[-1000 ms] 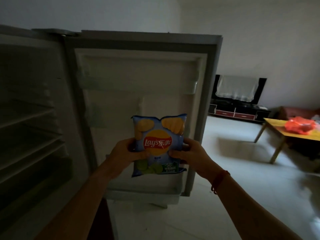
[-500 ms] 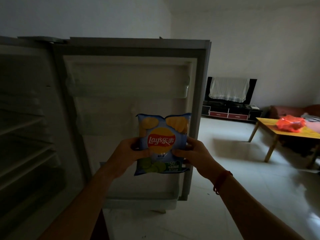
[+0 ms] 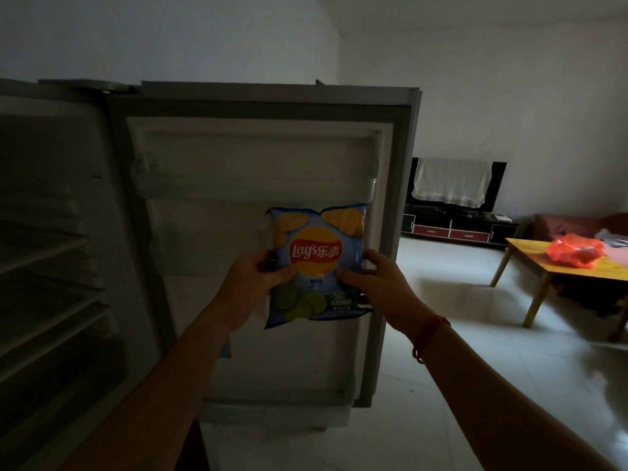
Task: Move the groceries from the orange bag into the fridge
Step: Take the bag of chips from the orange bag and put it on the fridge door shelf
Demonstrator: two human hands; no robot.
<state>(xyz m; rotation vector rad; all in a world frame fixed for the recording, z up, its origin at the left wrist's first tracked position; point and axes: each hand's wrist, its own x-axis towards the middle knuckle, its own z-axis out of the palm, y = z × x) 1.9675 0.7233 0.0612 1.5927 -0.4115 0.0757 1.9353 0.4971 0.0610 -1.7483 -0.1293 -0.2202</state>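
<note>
Change since earlier: the chip bag [image 3: 317, 266] sits higher against the fridge door [image 3: 258, 253] than a second ago, its top now close under the door's upper shelf [image 3: 255, 180]; the view has tipped up, showing more wall above the fridge, and the table has slid lower right.
Left hand [image 3: 253, 283]: closed on the bag's left edge, thumb across the front near the logo, fingers hidden behind the packet.
Right hand [image 3: 377, 283]: closed on the bag's right edge, thumb on the front at the lower right, fingers wrapped behind; a red cord bracelet [image 3: 429, 338] circles the wrist.
Chip bag: upright, light blue, puffed and sealed, with a red and yellow Lay's logo at centre, yellow crisps printed along the top, green slices and a green strip marked 50 at the bottom; held in the air in front of the open door's inner face, and whether it touches the door cannot be told.
Fridge door: swung open, pale inner lining, a clear shelf rail near the top and a deep bin [image 3: 278, 411] at the bottom.
Fridge interior [image 3: 44, 266]: at left, dark, with several wire shelves.
Table [image 3: 540, 263]: yellow wood, well apart to the right on the tiled floor.
Orange bag [image 3: 574, 250]: crumpled on the table top.
TV stand [image 3: 458, 229]: dark, with red drawers, against the far wall, a white cloth draped over the screen above it.
</note>
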